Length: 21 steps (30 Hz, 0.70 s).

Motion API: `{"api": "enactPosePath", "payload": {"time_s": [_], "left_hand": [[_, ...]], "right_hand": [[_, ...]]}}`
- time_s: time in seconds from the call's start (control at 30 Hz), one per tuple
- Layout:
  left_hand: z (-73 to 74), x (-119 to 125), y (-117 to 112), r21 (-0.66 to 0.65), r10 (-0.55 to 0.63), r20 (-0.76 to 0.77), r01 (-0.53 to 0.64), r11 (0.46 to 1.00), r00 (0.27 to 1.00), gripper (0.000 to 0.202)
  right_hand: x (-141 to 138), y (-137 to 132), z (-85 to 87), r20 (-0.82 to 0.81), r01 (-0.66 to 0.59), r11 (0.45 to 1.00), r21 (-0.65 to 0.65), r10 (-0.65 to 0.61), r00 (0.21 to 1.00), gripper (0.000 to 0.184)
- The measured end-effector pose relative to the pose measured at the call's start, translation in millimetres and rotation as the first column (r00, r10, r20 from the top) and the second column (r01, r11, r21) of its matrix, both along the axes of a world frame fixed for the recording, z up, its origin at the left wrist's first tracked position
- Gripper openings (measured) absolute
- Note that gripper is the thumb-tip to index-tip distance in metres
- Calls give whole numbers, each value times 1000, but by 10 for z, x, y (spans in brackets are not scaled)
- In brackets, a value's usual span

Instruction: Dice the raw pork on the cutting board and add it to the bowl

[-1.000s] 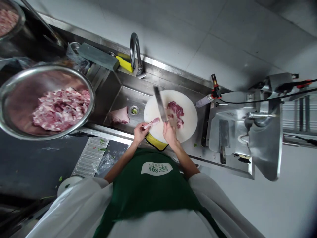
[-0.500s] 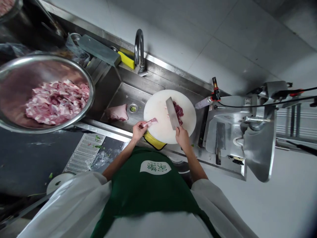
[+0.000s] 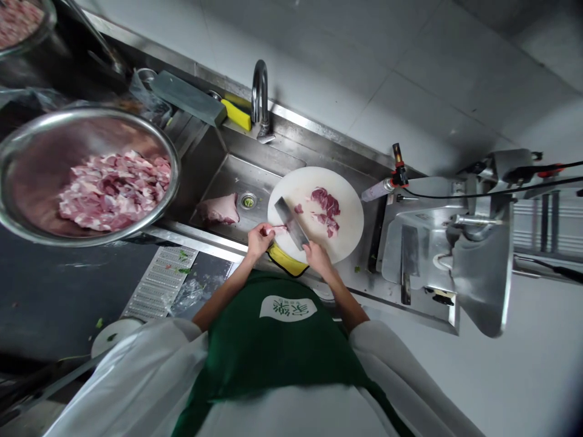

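While the left hand [image 3: 259,238] pinches a meat strip [image 3: 277,229], the right hand [image 3: 317,257] grips the cleaver [image 3: 290,223] on the board [image 3: 348,233].

Apron logo [image 3: 288,308]: seemingly unreadable characters

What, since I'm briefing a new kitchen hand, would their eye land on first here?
First the big round steel bowl heaped with pink cut meat, at the upper left. Then the round white cutting board lying across the steel sink, where the right hand holds a broad steel cleaver beside a pale meat strip pinched by the left hand.
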State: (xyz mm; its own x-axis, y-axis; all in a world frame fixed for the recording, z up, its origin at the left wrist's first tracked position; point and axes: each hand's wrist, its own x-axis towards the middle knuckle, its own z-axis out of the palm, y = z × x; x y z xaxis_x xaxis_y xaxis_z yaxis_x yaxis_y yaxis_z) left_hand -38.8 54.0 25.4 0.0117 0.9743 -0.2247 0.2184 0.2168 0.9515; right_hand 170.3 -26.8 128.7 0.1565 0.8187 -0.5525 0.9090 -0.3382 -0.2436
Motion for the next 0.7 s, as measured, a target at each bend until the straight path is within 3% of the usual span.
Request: {"api": "enactPosePath", "payload": {"time_s": [0.1, 0.2, 0.3, 0.37, 0.43, 0.5, 0.57, 0.63, 0.7], "left_hand": [[51, 57, 25, -39, -17, 52, 19, 999, 999, 17], [156, 229, 63, -14, -92, 154, 95, 995, 984, 20], [266, 395, 84, 77, -203, 132, 194, 978, 970, 22], [313, 412, 68, 129, -288, 26, 282, 951, 957, 22], [335, 329, 21, 167, -301, -91, 312, 935, 949, 24], [342, 176, -48, 205, -197, -178, 232, 951, 964, 23], [350, 5, -111, 246, -23, -233, 82, 966, 972, 19], [366, -126, -148, 287, 123, -265, -43, 957, 956, 17], [384, -173, -152, 326, 180, -277, -84, 942, 944, 17]], "right_hand": [[385, -206, 14, 46, 67, 997, 28, -68, 997, 34], [577, -328, 23, 121, 144, 988, 55, -150, 981, 35], [561, -343, 107, 136, 172, 984, 42, -176, 975, 34], [478, -310, 246, 143, 181, 982, 50, -186, 972, 34], [364, -254, 437, 140, 179, 979, 97, -191, 971, 36], [232, -177, 620, 120, 180, 965, 190, -205, 971, 41], [90, -77, 714, 81, 188, 937, 294, -221, 972, 48], [-52, 39, 665, 41, 193, 918, 347, -221, 974, 52], [-174, 157, 485, 13, 168, 942, 290, -179, 984, 50]]}}
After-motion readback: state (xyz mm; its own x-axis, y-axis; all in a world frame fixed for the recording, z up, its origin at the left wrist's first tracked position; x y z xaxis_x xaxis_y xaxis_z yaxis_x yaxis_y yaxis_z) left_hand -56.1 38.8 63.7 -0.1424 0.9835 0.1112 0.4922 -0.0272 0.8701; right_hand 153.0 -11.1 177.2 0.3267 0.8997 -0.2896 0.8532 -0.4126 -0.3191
